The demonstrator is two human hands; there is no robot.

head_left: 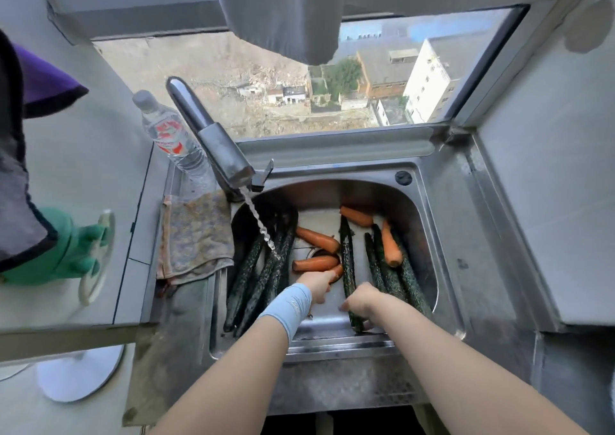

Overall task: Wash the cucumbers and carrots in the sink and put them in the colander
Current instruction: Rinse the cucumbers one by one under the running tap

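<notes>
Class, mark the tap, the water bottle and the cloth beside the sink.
tap (214,143): head view, middle of the spout.
water bottle (168,131): head view, on its red label.
cloth (196,235): head view, centre of the fabric.

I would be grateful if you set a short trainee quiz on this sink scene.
1. True or false: water runs from the tap.
2. The right hand grips: A a sponge, B a cucumber, C a knife?
3. What does the left hand hold?
Key: 1 true; 2 B; 3 a carrot.
</notes>
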